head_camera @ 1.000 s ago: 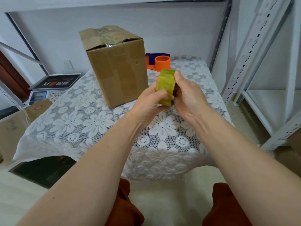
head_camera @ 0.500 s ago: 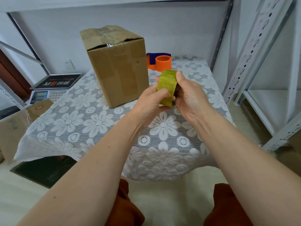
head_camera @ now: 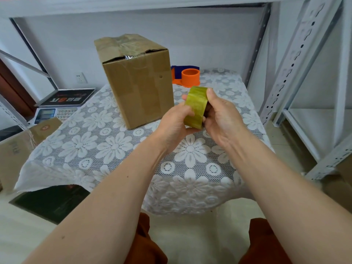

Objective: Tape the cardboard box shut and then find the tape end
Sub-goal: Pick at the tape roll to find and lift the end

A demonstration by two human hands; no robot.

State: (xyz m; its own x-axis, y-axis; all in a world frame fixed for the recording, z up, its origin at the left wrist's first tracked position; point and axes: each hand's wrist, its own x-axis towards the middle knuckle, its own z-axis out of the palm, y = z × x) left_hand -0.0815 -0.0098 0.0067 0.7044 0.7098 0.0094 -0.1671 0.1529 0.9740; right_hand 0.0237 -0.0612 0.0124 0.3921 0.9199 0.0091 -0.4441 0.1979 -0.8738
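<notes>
Tape roll (head_camera: 195,107) gripped edge-on between left hand (head_camera: 176,123) and right hand (head_camera: 222,119), presumably to feel for its end, at four o'clock from the taped cardboard box (head_camera: 137,80).

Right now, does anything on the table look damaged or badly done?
Yes: the cardboard box looks roughly sealed. Its top is crumpled, the clear tape there is wrinkled, and the front flap edge gapes above the side wall. Both hands, left and right, hold the yellowish tape roll in front of it.
</notes>
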